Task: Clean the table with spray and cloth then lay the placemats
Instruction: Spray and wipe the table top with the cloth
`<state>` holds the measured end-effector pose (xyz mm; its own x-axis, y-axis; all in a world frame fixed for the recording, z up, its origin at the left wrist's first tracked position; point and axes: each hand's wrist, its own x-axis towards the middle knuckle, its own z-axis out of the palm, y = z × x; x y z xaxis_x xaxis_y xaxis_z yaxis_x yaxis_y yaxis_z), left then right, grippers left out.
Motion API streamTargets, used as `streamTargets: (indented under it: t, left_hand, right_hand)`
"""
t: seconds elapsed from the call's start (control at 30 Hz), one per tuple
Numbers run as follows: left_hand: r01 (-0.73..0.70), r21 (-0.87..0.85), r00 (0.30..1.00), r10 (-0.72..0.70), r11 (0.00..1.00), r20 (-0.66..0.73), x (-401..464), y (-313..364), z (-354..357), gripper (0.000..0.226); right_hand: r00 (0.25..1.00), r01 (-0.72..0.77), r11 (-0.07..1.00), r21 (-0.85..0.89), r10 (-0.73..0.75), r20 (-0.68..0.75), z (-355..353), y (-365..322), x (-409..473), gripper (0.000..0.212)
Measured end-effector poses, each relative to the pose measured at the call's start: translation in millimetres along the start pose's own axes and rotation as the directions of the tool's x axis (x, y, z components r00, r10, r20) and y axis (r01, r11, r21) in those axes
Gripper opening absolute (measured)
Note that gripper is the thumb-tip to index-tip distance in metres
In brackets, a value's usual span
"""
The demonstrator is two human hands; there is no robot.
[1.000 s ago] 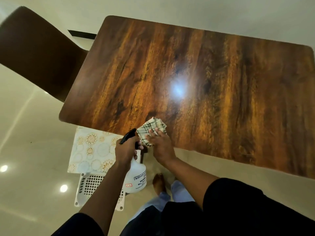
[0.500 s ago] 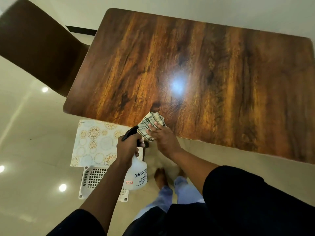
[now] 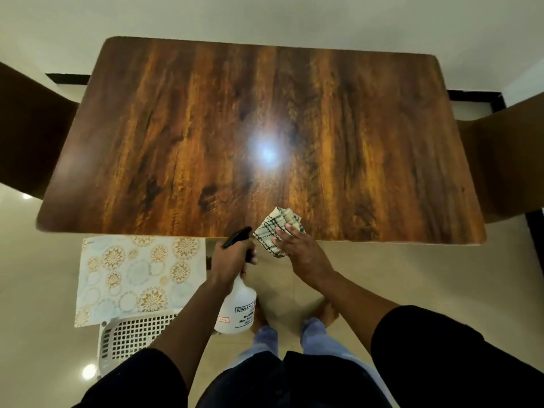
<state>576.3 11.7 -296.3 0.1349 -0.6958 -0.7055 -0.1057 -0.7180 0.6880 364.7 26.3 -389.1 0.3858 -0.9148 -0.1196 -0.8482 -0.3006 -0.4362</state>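
Table first: its top is a glossy dark wood grain, streaked amber and near-black, with rounded corners and one bright lamp glare near the middle; it fills the room in front of the person, a dark chair at its left end and another chair at its right. Cloth, cream with dark check lines and folded into a loose wad, sits right at the near edge, half on the wood and half hanging past it; the right hand lies flat over its near part, fingers spread and pressing down rather than curled around it. Spray bottle is a white plastic one with a printed label and a black trigger head; the left hand is clenched round its neck, just beside the cloth, holding the bottle below the table's edge with the nozzle aimed toward the wood. Placemats, pale with gold floral circles, lie on a white lattice basket on the shiny beige floor, to the person's left and near the table's front edge.
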Motion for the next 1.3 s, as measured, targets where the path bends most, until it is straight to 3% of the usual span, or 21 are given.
streamTargets:
  t: [0.23, 0.53, 0.8, 0.97, 1.13, 1.3]
  left_hand:
    - [-0.015, -0.002, 0.998, 0.015, 1.0, 0.064, -10.6, 7.7, 74.9, 0.009]
    - [-0.051, 0.069, 0.989, 0.041, 0.996, 0.142, -24.2, 19.8, 162.4, 0.01]
    - [-0.074, 0.106, 0.987, 0.057, 0.992, 0.148, -33.3, 24.6, 200.2, 0.012]
    - [-0.074, 0.13, 0.991, 0.059, 0.989, 0.118, -41.3, 26.8, 221.3, 0.016]
    - [-0.083, 0.164, 0.991, 0.064, 0.983, 0.12, -47.6, 29.0, 244.5, 0.014]
    - [-0.115, 0.167, 0.984, 0.089, 0.979, 0.156, -50.2, 37.2, 270.2, 0.017]
  right_hand:
    - [0.994, -0.072, 0.997, 0.028, 0.073, -0.077, -25.2, 67.9, -56.5, 0.067]
    - [0.956, -0.208, 0.976, 0.059, 0.216, -0.198, -54.3, 143.6, -122.0, 0.07]
    - [0.816, -0.453, 0.879, 0.15, 0.476, -0.327, -70.3, 206.5, -177.7, 0.054]
    - [0.751, -0.527, 0.823, 0.211, 0.568, -0.336, -68.5, 191.8, -168.2, 0.056]
    - [0.89, -0.415, 0.895, 0.166, 0.437, -0.132, -59.5, 158.6, -143.3, 0.058]
    - [0.925, -0.368, 0.919, 0.141, 0.377, -0.041, -78.0, 160.1, -144.8, 0.062]
